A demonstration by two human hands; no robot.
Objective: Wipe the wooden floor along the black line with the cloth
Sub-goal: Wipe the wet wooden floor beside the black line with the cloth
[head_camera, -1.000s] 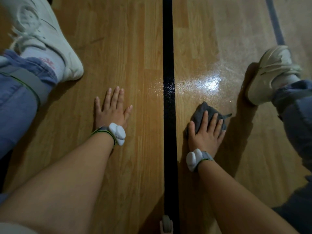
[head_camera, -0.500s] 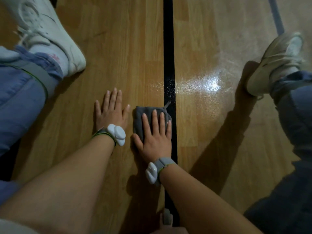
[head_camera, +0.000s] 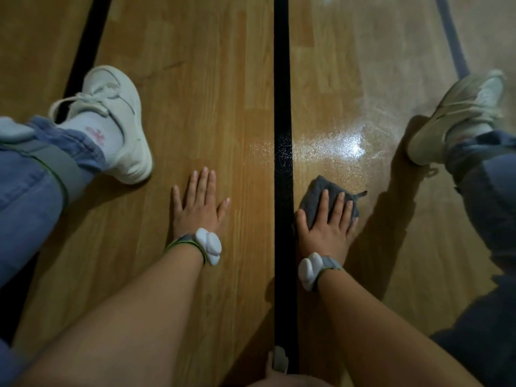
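At the centre of the frame, a black line (head_camera: 282, 107) runs from top to bottom across the wooden floor (head_camera: 209, 79); a second dark line (head_camera: 86, 46) slants down the upper left, and a grey-blue line (head_camera: 452, 32) curves through the upper right. A white shoe (head_camera: 120, 121) lies at the left, partly over the second dark line, above a jeans leg (head_camera: 25, 191) bound by a grey strap (head_camera: 55, 163); a pale shoe (head_camera: 458, 115) lies at the right edge; a bright glare patch (head_camera: 343, 143) sits just right of the black line, above the cloth. The grey cloth (head_camera: 315, 191) lies on the floor just right of the black line, below centre; the right hand (head_camera: 325, 227) presses on it, palm down, fingers straight and slightly spread, covering its lower part. The left hand (head_camera: 199, 205) rests flat on bare floor left of the line, fingers extended, holding nothing. Each wrist carries a white device, left (head_camera: 209, 248) and right (head_camera: 310, 270).
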